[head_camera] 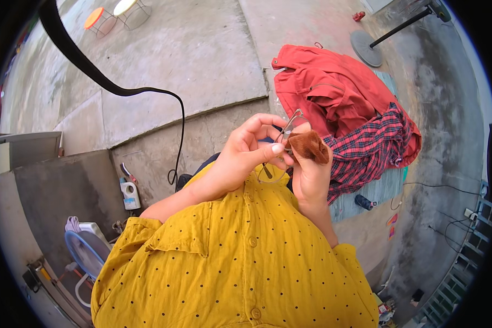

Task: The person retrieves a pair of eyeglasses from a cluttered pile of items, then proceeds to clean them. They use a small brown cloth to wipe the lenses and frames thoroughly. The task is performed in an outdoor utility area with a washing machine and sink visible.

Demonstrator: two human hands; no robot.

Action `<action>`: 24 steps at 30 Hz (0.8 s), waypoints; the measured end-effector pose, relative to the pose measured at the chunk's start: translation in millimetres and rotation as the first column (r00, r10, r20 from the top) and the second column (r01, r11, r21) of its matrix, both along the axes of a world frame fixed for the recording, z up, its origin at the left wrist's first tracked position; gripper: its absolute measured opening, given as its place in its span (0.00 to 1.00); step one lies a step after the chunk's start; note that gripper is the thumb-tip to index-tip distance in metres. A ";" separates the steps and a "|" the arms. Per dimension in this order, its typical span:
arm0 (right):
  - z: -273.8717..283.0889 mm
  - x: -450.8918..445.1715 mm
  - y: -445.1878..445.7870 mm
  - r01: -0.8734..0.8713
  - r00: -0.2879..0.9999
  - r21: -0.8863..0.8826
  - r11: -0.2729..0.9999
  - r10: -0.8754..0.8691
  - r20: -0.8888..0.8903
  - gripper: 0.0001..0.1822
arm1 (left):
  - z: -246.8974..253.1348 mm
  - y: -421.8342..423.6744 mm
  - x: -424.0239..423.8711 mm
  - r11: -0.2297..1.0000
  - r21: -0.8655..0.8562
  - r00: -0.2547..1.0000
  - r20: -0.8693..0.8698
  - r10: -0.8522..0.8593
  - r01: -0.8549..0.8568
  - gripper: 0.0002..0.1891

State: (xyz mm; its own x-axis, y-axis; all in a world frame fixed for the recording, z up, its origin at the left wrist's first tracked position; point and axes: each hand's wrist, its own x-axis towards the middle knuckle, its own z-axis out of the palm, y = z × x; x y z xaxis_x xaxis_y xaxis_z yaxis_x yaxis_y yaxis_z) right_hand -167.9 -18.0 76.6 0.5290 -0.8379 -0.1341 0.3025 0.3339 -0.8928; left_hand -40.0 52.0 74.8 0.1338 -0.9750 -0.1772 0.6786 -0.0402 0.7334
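Between the fingers of my left hand (252, 141) is a pair of thin metal-framed eyeglasses (288, 125), held in front of my chest. One lens points up and away from me. The other lens hangs lower, over my yellow dotted shirt (233, 262). My right hand (311, 180) grips a brown plush cloth (309, 146) at the glasses, close to the upper lens. Its fingertips are mostly hidden behind the cloth and the frame. Whether the cloth touches the lens I cannot tell.
A red jacket (332, 86) and a plaid garment (365, 143) lie on a low bluish table (352, 201) at the right, with a dark thread spool (365, 202). A fan stand (367, 48) is beyond. On the left are a white jug (130, 195) and a black strap (106, 82).
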 end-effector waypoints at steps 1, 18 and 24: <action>-1.8 -0.4 0.8 0.012 1.000 -0.034 0.999 -0.013 -0.010 0.03 | 2.2 0.5 -1.4 0.999 -0.020 0.998 0.056 0.028 -0.027 0.19; 24.2 -1.7 3.0 -0.178 0.953 -0.150 0.973 0.132 -0.271 0.05 | 10.7 -4.8 18.0 0.996 0.047 0.992 0.101 0.074 -0.079 0.04; 28.1 0.5 6.2 -0.163 0.944 -0.144 0.976 0.111 -0.312 0.06 | 10.0 -4.3 15.2 0.997 0.033 0.996 0.051 0.071 -0.073 0.05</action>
State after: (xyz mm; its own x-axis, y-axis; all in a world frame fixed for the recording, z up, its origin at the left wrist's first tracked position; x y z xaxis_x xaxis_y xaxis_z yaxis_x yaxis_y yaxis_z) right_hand -167.4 -11.7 104.7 0.5969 -0.7841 -0.1698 -0.0260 0.1926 -0.9809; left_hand -24.8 47.6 84.8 0.2132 -0.9558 -0.2027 0.6434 -0.0188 0.7653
